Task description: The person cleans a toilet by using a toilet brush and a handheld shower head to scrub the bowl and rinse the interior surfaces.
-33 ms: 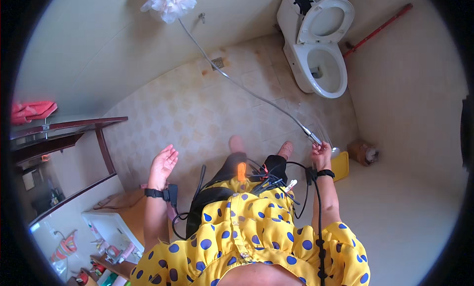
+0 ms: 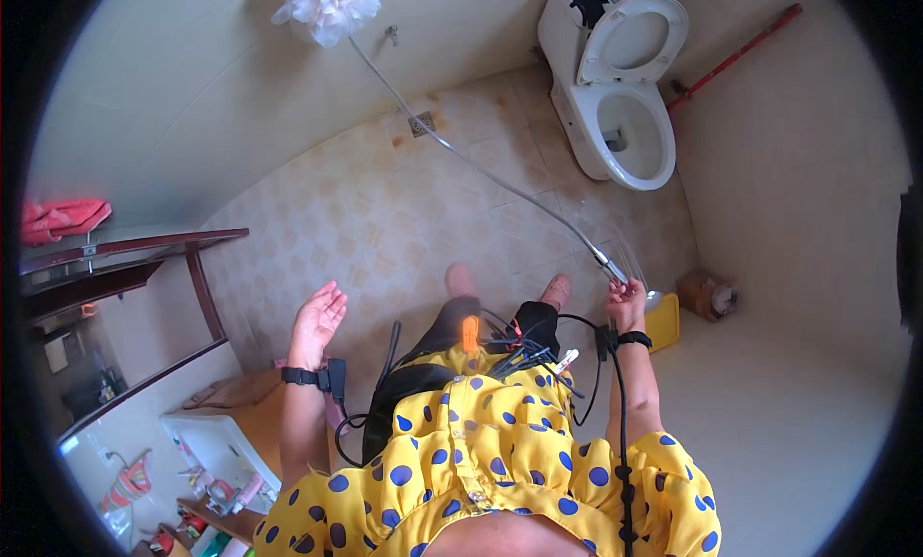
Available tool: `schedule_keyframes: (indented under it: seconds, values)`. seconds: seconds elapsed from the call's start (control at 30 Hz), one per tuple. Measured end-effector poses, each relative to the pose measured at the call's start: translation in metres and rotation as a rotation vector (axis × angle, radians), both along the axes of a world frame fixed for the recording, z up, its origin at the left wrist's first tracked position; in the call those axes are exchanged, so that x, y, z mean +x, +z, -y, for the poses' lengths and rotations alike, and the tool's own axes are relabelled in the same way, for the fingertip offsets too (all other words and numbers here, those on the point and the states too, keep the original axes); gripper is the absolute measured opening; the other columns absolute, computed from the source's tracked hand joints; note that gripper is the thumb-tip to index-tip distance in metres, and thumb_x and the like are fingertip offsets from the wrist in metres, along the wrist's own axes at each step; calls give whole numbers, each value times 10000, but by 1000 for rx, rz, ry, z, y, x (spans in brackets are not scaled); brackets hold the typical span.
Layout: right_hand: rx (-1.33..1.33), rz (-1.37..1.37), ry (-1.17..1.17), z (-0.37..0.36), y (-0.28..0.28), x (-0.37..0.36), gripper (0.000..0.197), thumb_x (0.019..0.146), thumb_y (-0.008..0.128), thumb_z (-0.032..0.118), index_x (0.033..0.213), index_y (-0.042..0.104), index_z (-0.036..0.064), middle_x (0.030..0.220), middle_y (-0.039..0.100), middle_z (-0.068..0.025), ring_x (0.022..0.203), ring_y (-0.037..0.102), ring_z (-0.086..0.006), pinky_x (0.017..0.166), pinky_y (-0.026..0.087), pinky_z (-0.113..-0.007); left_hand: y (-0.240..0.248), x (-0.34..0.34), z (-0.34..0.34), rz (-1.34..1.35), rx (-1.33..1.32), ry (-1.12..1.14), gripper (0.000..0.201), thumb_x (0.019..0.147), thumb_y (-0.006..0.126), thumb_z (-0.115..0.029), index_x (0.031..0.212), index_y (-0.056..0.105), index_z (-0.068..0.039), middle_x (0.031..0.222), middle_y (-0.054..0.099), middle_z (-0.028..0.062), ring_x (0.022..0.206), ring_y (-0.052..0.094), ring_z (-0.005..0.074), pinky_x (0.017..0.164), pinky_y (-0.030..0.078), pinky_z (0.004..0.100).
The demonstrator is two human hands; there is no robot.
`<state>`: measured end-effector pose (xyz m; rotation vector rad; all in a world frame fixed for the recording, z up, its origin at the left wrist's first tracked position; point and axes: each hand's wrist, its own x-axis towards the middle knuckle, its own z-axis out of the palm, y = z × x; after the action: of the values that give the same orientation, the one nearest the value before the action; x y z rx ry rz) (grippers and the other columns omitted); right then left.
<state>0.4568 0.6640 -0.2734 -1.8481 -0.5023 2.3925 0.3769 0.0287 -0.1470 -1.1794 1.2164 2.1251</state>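
My right hand (image 2: 627,302) is wrapped round the handle of a silver handheld shower head (image 2: 654,297). Thin jets of water leave it and fall toward the tiled floor on the far side of the hand. From the handle a grey metal hose (image 2: 500,182) runs up and left to the wall, ending near a white ruffled puff (image 2: 332,11). Well apart on the left, my left hand (image 2: 319,317) holds nothing, its fingers stretched out and the palm turned partly inward.
A white toilet (image 2: 625,124) with raised lid stands at the far right, a red pole (image 2: 735,59) beside it. A floor drain (image 2: 421,124) lies below the hose. A yellow plastic item (image 2: 663,321) and a brown bag (image 2: 707,296) sit by the right wall; a washbasin (image 2: 216,446) is lower left.
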Motion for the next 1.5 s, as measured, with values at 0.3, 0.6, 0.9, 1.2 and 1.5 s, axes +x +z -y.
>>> schedule_keyframes:
  seconds: [0.3,0.6,0.9,1.2,1.5]
  values:
    - [-20,-112,-111,7,-22,-4,255,823,529,224,790,569,-26,611,572,-106,453,496,-113,363,301,-192,5,-20,-10,8,-28,-55,305,878,564,-102,1179,547,-63,957,632,35,925,620,181,794,487,297]
    - [-7,-173,222,26,46,-120,228,831,512,258,857,546,33,701,607,-115,473,512,-105,353,323,-183,5,-20,-2,1,-65,-46,291,880,557,-85,1170,552,-71,979,624,38,930,617,183,802,481,305]
    - [409,-242,507,36,136,-197,201,814,548,276,736,551,91,645,613,-103,431,469,-96,361,317,-190,-11,-14,15,-35,-5,41,267,878,557,-79,1144,563,-71,949,630,45,917,621,190,790,483,305]
    - [765,-322,550,23,245,-240,201,805,590,249,804,561,51,637,562,-79,428,439,-69,363,300,-190,-4,-27,9,-100,19,30,283,895,532,-81,1177,540,-60,964,620,45,908,623,183,781,487,301]
    - [937,-375,459,-10,314,-267,197,795,639,224,759,529,65,627,564,-62,407,435,-63,338,283,-185,28,-82,-50,-179,-17,-110,310,882,557,-126,1191,539,-112,982,614,22,912,617,172,788,482,309]
